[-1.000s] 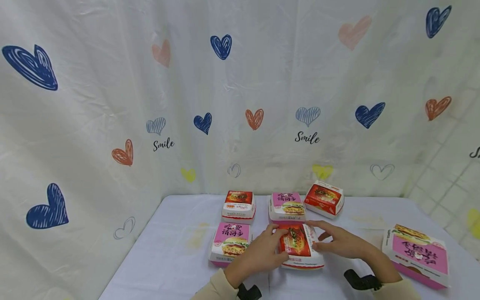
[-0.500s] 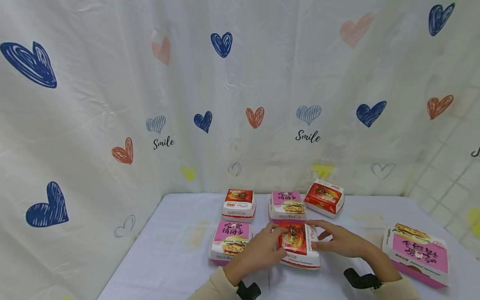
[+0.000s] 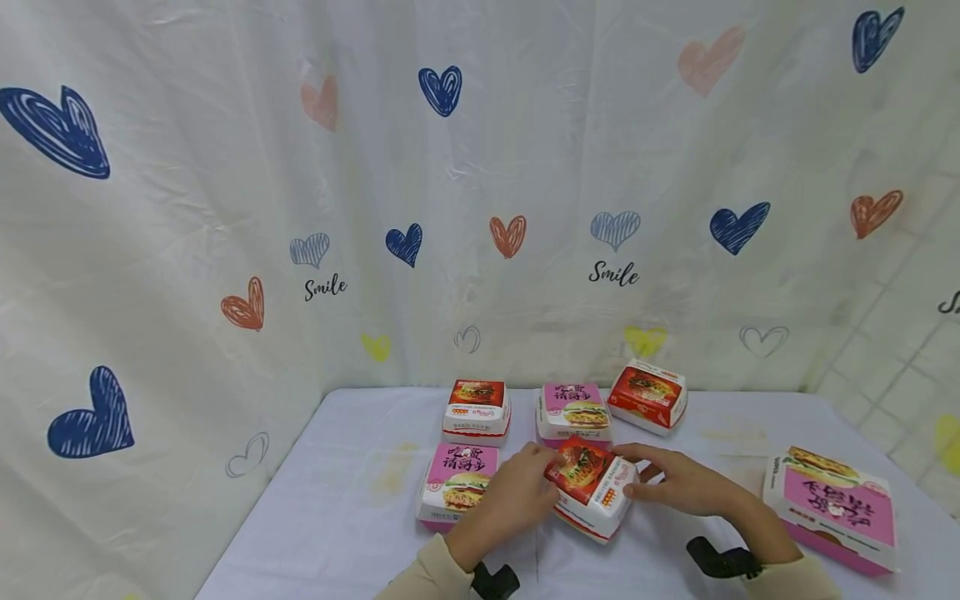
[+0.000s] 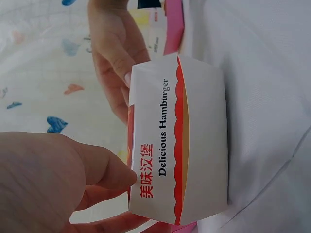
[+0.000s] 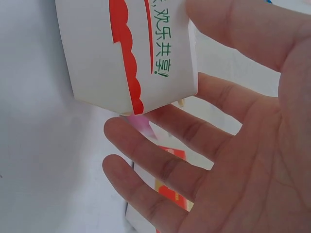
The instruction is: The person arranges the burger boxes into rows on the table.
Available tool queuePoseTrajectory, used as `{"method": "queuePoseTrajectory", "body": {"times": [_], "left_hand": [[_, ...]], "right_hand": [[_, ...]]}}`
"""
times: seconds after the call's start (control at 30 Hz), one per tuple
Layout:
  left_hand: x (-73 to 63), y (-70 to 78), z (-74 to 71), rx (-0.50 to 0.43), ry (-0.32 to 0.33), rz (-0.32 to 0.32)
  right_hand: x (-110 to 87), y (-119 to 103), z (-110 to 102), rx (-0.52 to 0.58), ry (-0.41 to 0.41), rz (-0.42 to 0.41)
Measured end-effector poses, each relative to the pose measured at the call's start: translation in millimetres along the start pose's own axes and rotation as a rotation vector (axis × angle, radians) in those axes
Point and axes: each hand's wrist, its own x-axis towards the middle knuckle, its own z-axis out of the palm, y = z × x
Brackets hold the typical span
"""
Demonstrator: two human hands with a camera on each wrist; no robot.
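A red and white paper hamburger box sits turned at an angle between both hands. My left hand grips its left side; in the left wrist view the thumb lies at the upper edge, with fingers curled behind the box. My right hand holds the opposite end, thumb at the near edge and index finger at the far corner. Its other fingers spread free in the right wrist view. A pink hamburger box stands just behind, and another pink box is beside my left hand.
Red-topped boxes stand at the back left and back right. A larger pink box lies at the table's right side. A white cloth covers the table, with a heart-patterned curtain behind it.
The hamburger box between my hands has turned clockwise, its right-hand printed side swinging toward the front. Both hands have stayed near the same place, and the other boxes are unmoved.
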Motion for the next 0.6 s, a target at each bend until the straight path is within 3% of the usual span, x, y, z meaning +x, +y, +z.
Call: {"method": "queuePoseTrajectory", "body": {"times": [0.6], "left_hand": [[-2.2,2.1,0.4,0.056,0.118,0.009]], "right_hand": [[0.8,-1.0,0.0,-0.044,0.055,0.015]]}}
